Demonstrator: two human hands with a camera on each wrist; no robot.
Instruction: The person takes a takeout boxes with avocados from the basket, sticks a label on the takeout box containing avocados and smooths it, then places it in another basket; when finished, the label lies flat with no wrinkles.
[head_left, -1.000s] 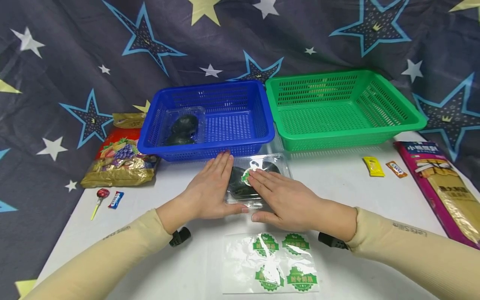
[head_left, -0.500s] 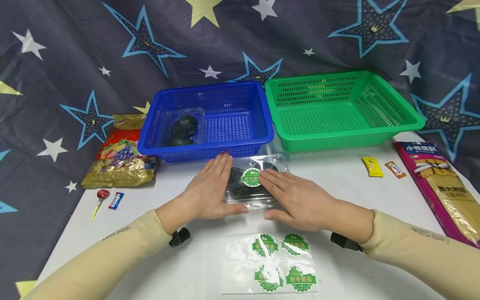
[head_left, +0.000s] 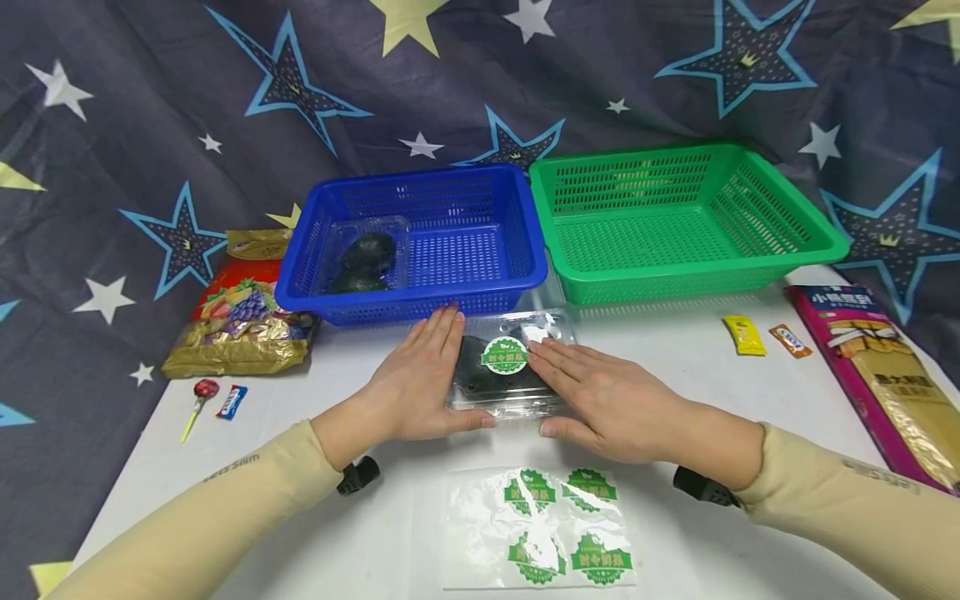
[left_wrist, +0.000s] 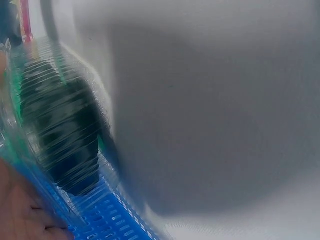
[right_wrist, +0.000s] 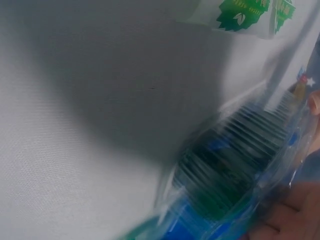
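Observation:
A clear plastic clamshell box (head_left: pixel 517 406) lies on the table between my hands in the head view. Dark, rounded fruit, like avocados (head_left: pixel 472 364), shows through its lid. On top sits a round green-and-white sticker (head_left: pixel 504 357). My left hand (head_left: pixel 416 379) rests along the box's left side, fingers straight and thumb toward its near edge. The right hand (head_left: pixel 618 400) lies over the right part of the lid, its straight fingertips beside the sticker. Both wrist views show the ribbed side of the box (left_wrist: pixel 65 125) with part of a hand at the edge.
A sheet of green stickers (head_left: pixel 540 529) lies in front. Behind stand a blue basket (head_left: pixel 412 298) with another fruit box (head_left: pixel 401 250), and a green basket (head_left: pixel 697 267). Candy bag (head_left: pixel 240 333), lollipop (head_left: pixel 206 387) and candies lie left; candies (head_left: pixel 746 334) and a noodle pack (head_left: pixel 885 375) right.
My right hand has slid right across the lid, off the sticker, so the whole sticker now shows. The left hand and the box have stayed in place.

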